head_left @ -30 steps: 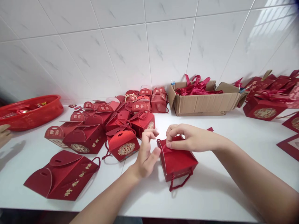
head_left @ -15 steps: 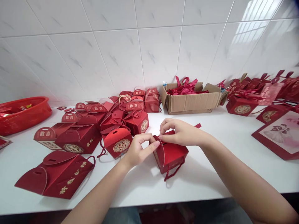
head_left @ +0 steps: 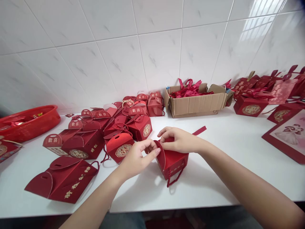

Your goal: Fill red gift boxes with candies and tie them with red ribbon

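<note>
A red gift box [head_left: 175,162] with a twisted red cord handle stands on the white table in front of me. My left hand [head_left: 140,157] pinches the upper edge of its rounded left flap between thumb and fingers. From the right, my right hand [head_left: 175,140] is closed at the top of the same box, its fingertips by the flap; what lies between those fingers is hidden. A flat red ribbon end [head_left: 199,130] sticks out to the right behind my right wrist.
Several red boxes [head_left: 81,144] crowd the left and middle. One box [head_left: 63,179] lies front left, near a red basin [head_left: 30,125]. A cardboard box [head_left: 196,105] of ribbons stands at the back; more red boxes [head_left: 251,106] and a picture bag [head_left: 289,135] are right.
The view has shifted slightly. My right hand has moved a little left across the box top, and more of the ribbon end shows behind my wrist. My left hand remains at the flap.
</note>
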Motion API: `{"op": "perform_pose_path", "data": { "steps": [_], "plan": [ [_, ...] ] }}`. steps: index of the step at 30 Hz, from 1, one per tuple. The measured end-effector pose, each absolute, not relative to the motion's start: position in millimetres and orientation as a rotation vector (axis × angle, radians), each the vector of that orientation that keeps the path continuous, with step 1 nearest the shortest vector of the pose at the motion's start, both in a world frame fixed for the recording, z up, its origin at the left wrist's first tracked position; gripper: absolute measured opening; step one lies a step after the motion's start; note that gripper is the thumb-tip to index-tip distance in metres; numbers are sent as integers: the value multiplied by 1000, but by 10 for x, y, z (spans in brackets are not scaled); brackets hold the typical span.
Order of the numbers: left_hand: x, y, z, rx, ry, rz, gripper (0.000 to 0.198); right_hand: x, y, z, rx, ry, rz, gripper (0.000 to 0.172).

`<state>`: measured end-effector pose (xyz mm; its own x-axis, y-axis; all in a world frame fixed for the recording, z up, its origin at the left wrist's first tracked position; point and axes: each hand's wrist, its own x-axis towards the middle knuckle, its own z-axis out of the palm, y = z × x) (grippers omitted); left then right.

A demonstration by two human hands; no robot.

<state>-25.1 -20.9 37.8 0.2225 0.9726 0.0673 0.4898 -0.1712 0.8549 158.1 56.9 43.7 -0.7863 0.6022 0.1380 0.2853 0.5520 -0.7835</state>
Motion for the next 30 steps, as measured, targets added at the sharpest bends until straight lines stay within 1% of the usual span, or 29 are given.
{"op": "perform_pose_path", "data": {
  "steps": [2,5,6,9,10,12,14,15,16,18,19,20,22,25,26,28,29,30],
  "plan": [
    [-271,-216,399,1686,1323,857,25,1617,566,439,-713,-2337,1146,23],
    [-336,-204,488,1481,1243,959,22,1787,605,430,-846,-2127,1244,37],
    [-361,-194,537,1405,1219,1012,20,1866,633,406,-894,-2063,1274,40],
    [-418,-155,735,1247,1145,1167,14,2092,733,245,-917,-2014,1418,38],
    [-430,-144,812,1223,1123,1210,13,2149,758,169,-895,-2038,1488,41],
    [-446,-130,967,1180,1099,1284,10,2224,780,11,-843,-2123,1570,54],
    [-464,-134,1109,1125,1085,1333,7,2262,765,-115,-838,-2222,1514,63],
    [-479,-142,1172,1106,1082,1360,8,2275,750,-155,-863,-2265,1443,63],
    [-499,-154,1231,1099,1080,1391,10,2290,734,-174,-905,-2299,1354,56],
    [-555,-185,1334,1126,1088,1471,14,2333,707,-154,-996,-2339,1161,31],
    [-589,-202,1379,1149,1098,1513,16,2363,698,-117,-1027,-2348,1073,21],
    [-624,-219,1421,1170,1110,1552,17,2398,692,-67,-1044,-2355,1007,19],
    [-691,-246,1490,1193,1138,1615,19,2477,683,63,-1067,-2337,985,30],
    [-759,-268,1545,1183,1178,1693,20,2588,668,297,-1119,-2300,1067,42],
    [-772,-270,1550,1192,1192,1709,18,2619,664,382,-1138,-2314,1066,43],
    [-788,-270,1545,1235,1230,1730,6,2672,658,560,-1170,-2395,970,42],
    [-792,-269,1537,1264,1255,1732,6,2696,657,652,-1177,-2443,894,42],
    [-794,-267,1528,1290,1278,1735,12,2718,657,745,-1177,-2482,816,41]
  ]
}}
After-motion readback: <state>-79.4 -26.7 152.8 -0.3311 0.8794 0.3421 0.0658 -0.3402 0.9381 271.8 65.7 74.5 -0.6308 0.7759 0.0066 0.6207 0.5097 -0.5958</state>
